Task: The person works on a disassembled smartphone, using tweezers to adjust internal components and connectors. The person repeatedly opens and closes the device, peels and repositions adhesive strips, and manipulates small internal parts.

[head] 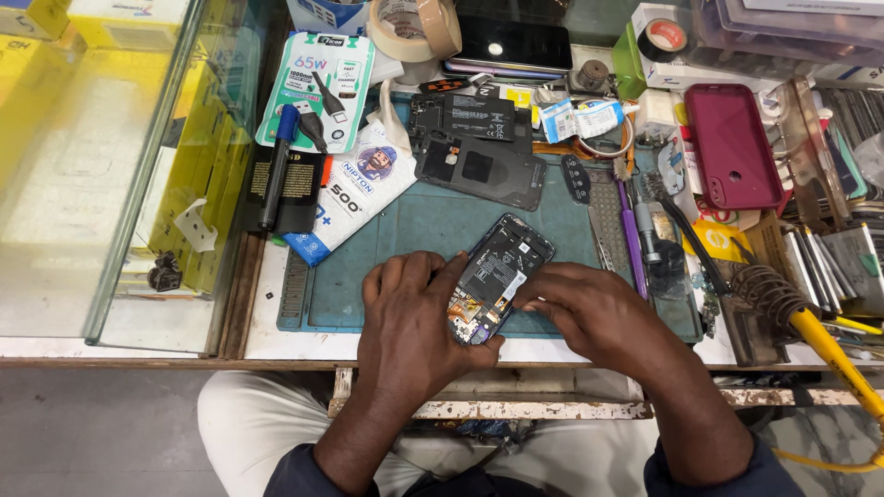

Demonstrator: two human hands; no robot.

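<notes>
We see a worn white workbench (304, 342) bearing a teal work mat (424, 225). On the mat lie a dark phone back cover (481, 167) and a white packet (354, 189); beside it, a maroon phone case (732, 145), a tape roll (414, 28) and a yellow-handled soldering iron (820, 340)

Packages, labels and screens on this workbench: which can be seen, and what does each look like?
Charger cable package: back left, flat, white and green.
White pouch: beside it, blue trim, cartoon figure.
Dark phone screen: back centre, black, glossy.
Yellow boxes: far left, behind glass.
</notes>
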